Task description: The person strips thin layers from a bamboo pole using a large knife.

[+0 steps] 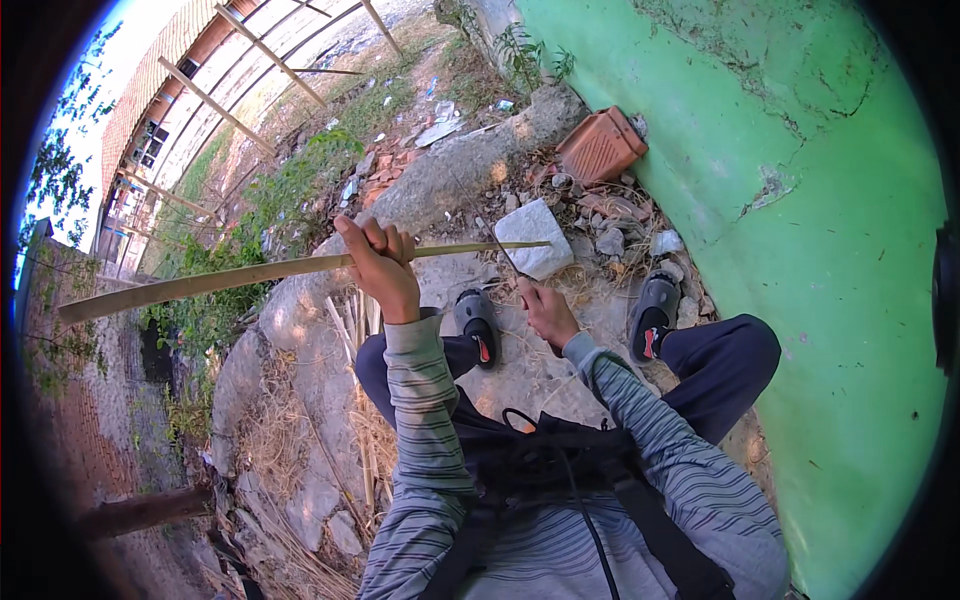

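From here: bamboo strip [220, 283] clenched mid-length in left hand [382, 265], fingers curled round it. Long axis roughly 9-to-3 o'clock, narrow end over white block [540, 222]. Right hand [548, 315], nearer that end, fingers wrapped round knife [511, 262]; blade points 11 o'clock, crossing strip; contact unclear.

a long, pale brown strip [235, 276] stretches sideways, slightly bowed, narrowing toward its right end. a slim dark blade [506, 256] slants across that narrower part.
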### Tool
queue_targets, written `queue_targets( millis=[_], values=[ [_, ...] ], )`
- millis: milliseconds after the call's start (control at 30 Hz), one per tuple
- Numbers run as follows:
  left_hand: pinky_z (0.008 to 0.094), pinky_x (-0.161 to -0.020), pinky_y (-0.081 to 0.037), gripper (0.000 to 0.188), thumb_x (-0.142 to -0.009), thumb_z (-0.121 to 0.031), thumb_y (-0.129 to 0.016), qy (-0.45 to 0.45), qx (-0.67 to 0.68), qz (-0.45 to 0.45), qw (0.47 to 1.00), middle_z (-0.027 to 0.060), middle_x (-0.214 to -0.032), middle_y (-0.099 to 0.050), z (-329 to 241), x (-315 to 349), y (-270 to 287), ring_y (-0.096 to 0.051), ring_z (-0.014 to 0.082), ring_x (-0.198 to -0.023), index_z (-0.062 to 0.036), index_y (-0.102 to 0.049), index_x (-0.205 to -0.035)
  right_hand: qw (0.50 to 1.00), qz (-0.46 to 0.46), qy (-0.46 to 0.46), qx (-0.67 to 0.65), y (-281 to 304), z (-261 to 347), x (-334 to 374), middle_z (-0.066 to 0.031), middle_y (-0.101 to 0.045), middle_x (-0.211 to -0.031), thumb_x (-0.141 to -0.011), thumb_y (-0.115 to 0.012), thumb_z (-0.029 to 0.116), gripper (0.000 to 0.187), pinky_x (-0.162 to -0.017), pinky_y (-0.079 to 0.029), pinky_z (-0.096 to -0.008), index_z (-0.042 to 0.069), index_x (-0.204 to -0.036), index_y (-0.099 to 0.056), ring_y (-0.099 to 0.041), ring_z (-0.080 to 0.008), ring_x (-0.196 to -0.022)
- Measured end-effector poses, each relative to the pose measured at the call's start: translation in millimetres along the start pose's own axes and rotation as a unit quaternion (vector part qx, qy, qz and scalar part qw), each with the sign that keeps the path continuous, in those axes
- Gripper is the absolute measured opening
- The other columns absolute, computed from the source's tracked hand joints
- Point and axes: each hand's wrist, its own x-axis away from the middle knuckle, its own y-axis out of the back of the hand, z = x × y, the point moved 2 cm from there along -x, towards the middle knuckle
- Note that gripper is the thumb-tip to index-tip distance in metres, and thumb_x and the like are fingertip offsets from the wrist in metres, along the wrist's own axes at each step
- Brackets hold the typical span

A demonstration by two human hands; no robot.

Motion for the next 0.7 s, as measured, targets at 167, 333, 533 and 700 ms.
queue_targets(
  millis=[167, 333, 533, 700],
  values=[
    [0.0297, -0.045, -0.017, 0.061, -0.109, -0.055, -0.049, 0.011, 0.003, -0.021, 1.000, -0.0057, -0.059, -0.018, -5.0, 11.5, 3.2, -0.017, 0.0091, -0.047, -0.0190, -0.025, -0.067, 0.999, -0.011, 0.035, 0.020, -2.3, 9.3, 9.6, -0.0233, -0.064, -0.071, -0.107, -0.047, 0.056, 0.068, -0.068, -0.048, -0.0490, -0.005, -0.083, -0.066, -0.067, -0.0382, -0.068],
    [0.0296, -0.045, -0.018, 0.059, -0.110, -0.053, -0.050, 0.022, 0.004, -0.020, 1.000, -0.0048, -0.060, -0.020, -2.5, 20.5, 10.6, -0.018, 0.0089, -0.045, -0.0188, -0.025, -0.068, 0.994, 0.033, 0.100, -0.028, -5.0, 56.3, 22.1, -0.0235, -0.061, -0.069, -0.107, -0.047, 0.056, 0.069, -0.066, -0.048, -0.0477, -0.007, -0.085, -0.065, -0.062, -0.0395, -0.065],
    [0.0301, -0.045, -0.012, 0.062, -0.109, -0.057, -0.048, 0.031, 0.012, -0.021, 0.999, -0.0057, -0.058, -0.013, 0.0, 22.2, -1.5, -0.014, 0.0090, -0.046, -0.0198, -0.024, -0.065, 0.999, -0.011, 0.028, 0.022, 3.4, -18.6, -7.2, -0.0191, -0.061, -0.066, -0.107, -0.047, 0.056, 0.070, -0.065, -0.048, -0.0459, -0.006, -0.079, -0.064, -0.063, -0.0333, -0.063],
    [0.0310, -0.045, -0.011, 0.063, -0.110, -0.056, -0.046, 0.023, 0.005, -0.027, 0.999, -0.0061, -0.055, -0.013, -4.6, 23.7, 9.4, -0.011, 0.0090, -0.046, -0.0197, -0.023, -0.064, 0.999, 0.020, 0.027, 0.014, -3.7, 1.1, 0.1, -0.0178, -0.062, -0.066, -0.107, -0.046, 0.057, 0.069, -0.066, -0.049, -0.0449, -0.004, -0.082, -0.065, -0.064, -0.0314, -0.064]
  ],
)
